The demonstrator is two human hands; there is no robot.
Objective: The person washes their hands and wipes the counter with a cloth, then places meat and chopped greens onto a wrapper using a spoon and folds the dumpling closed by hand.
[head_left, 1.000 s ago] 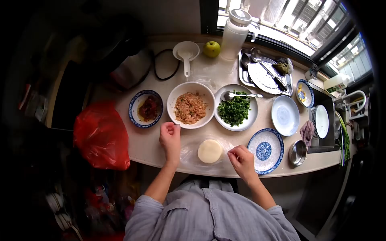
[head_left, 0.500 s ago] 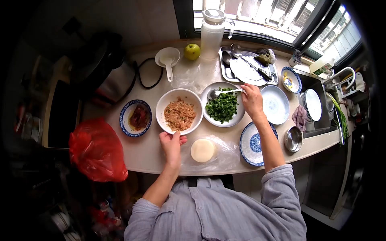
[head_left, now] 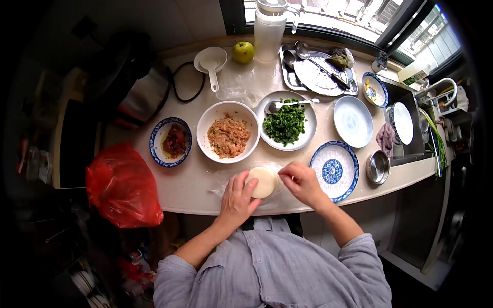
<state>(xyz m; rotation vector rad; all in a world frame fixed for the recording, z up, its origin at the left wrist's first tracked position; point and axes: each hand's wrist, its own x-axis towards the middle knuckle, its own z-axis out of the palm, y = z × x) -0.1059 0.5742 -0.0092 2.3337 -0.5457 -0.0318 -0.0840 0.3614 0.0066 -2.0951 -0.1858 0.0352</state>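
Observation:
A round, pale stack of dough wrappers (head_left: pixel 264 183) lies on a clear plastic bag (head_left: pixel 221 187) near the counter's front edge. My left hand (head_left: pixel 236 199) curls around the stack's left side, fingers against its rim. At the right rim, the fingertips of my right hand (head_left: pixel 304 186) are pinched together; what lies between them is too small to make out. Beyond the wrappers stand a white bowl of minced filling (head_left: pixel 229 135) and a white plate of chopped greens (head_left: pixel 284 124). A metal spoon (head_left: pixel 287 104) rests across the greens and the plate's rim.
A small bowl of dark red sauce (head_left: pixel 174 142) and a red plastic bag (head_left: pixel 123 187) are at the left. On the right are a blue-patterned plate (head_left: pixel 332 171), a pale plate (head_left: pixel 353 121), a steel bowl (head_left: pixel 378 167) and the sink (head_left: pixel 411 131).
My right hand has let go of the spoon, leaving it on the greens, and come down to the wrappers. My left hand has left the filling bowl and moved onto the stack.

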